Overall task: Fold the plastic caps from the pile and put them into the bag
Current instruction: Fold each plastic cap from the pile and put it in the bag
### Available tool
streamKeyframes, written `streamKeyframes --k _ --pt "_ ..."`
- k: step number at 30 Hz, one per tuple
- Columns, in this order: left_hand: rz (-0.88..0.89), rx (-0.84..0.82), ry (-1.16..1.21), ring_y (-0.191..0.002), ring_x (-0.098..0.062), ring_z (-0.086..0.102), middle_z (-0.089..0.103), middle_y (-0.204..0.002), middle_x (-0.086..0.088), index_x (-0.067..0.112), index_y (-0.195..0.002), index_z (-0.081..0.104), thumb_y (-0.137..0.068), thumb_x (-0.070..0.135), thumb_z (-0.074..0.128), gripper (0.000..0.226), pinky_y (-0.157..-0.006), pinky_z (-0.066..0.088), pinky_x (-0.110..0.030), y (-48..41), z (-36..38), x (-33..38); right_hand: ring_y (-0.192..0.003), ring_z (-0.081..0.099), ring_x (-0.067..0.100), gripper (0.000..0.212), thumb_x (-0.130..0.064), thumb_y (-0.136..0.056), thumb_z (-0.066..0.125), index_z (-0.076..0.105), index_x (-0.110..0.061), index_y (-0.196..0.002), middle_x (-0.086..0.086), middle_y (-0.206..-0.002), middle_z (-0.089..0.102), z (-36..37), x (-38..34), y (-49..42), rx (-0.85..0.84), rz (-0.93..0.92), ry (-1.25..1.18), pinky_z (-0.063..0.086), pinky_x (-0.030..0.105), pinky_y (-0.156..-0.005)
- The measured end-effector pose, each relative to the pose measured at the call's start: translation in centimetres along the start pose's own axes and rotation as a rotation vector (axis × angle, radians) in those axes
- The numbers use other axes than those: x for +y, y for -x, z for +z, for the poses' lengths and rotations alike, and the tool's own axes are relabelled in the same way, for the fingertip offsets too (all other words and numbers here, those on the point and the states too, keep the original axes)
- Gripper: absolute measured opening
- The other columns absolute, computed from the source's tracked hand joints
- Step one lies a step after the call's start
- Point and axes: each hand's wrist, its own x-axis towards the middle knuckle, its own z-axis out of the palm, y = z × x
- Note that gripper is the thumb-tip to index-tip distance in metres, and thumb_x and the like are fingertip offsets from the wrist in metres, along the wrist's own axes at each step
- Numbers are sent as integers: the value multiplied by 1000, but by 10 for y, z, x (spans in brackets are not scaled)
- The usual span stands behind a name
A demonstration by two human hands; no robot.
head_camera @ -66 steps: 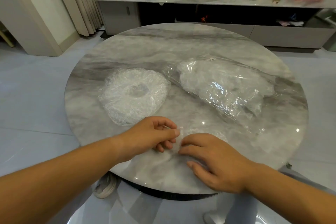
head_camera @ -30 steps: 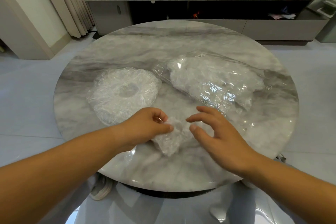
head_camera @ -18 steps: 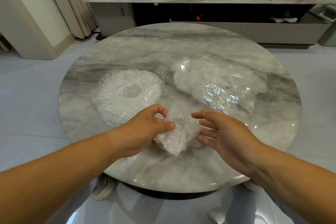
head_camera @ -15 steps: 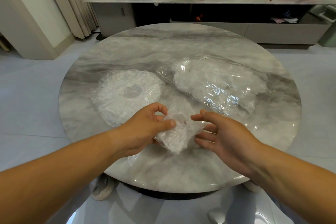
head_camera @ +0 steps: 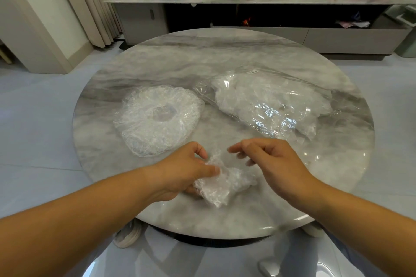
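Since a moment ago the right hand (head_camera: pixel 273 162) has lifted off the folded cap (head_camera: pixel 221 183) and hovers beside it, fingers loosely curled, holding nothing. Left hand (head_camera: pixel 188 170) pinches the cap's near-left edge, thumb on top, just nearer the person than the pile (head_camera: pixel 157 119) on the tabletop (head_camera: pixel 225 51). Looks feather-light, crinkly and springy, so it'll probably unfold if released; gripping across the fold seems safest. Bag (head_camera: pixel 267 103) lies right of the pile.

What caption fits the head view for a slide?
Left hand pinches a folded cap above the table; right hand open beside it; pile left, bag right.
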Motion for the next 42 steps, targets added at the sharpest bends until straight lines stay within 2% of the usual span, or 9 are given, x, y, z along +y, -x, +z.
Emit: streamKeyframes --k 4,8,12,16,21,26,35,39,42 --pt "-125 -50 178 -84 -24 72 69 -100 -14 11 -107 53 -89 -1 71 29 -72 61 -43 0 0 6 -94 69 9 26 -20 -102 55 80 -16 -96 -8 -98 78 2 3 5 -79 -39 10 51 19 -81" --pt "-206 -216 402 -106 -34 71 70 -117 -22 0 -118 58 -96 7 55 24 -93 56 -52 4 -7 12 -99 69 14 35 -45 -92 54 77 -21 -100 -4 -102 77 5 10 10 -119 -115 2 53 27 -87" --pt "-171 -222 454 -92 -34 71 70 -103 -23 2 -119 55 -96 34 62 40 -86 59 -48 4 -8 12 -109 66 11 37 -49 -96 45 72 -27 -109 -11 -110 73 8 13 18 -255 -167 176 50 36 -98" --pt "-63 -109 315 -84 -27 71 72 -100 -19 2 -115 61 -94 14 67 25 -75 58 -40 -2 0 8 -118 60 3 44 -54 -95 41 65 -33 -125 -20 -122 67 6 11 26 -399 -235 409 46 27 -100" --pt "70 -21 294 -84 -25 71 69 -113 -22 9 -117 62 -88 -9 66 34 -66 59 -33 -2 3 21 -120 58 -2 19 -44 -90 60 74 -35 -99 -23 -118 66 -8 -4 19 23 -249 199 42 20 -101" --pt "262 -55 263 -87 -23 71 71 -108 -19 14 -121 62 -86 -10 68 43 -69 59 -30 2 19 48 -103 69 18 33 -46 -83 62 81 -19 -88 -1 -107 76 -31 -22 9 -95 199 -286 54 46 -101" --pt "439 -45 30 -105 -18 68 66 -122 -3 28 -126 56 -87 11 77 47 -78 56 -26 -4 75 69 -87 73 28 45 -31 -102 53 80 -10 -73 9 -87 78 -80 -23 11 204 91 -107 60 40 -86" --pt "528 59 -220 -117 -3 57 57 -128 12 32 -124 57 -94 42 65 33 -100 47 -26 -6 98 73 -74 70 25 64 -41 -107 41 79 -10 -65 12 -82 76 -126 -17 0 449 50 -171 59 41 -79" --pt "694 64 -657 -146 -5 25 31 -158 11 33 -132 59 -100 46 51 35 -120 25 -26 -8 113 69 -68 68 25 68 -44 -107 37 74 -9 -64 14 -82 75 -156 -9 -7 618 79 -197 60 41 -75"
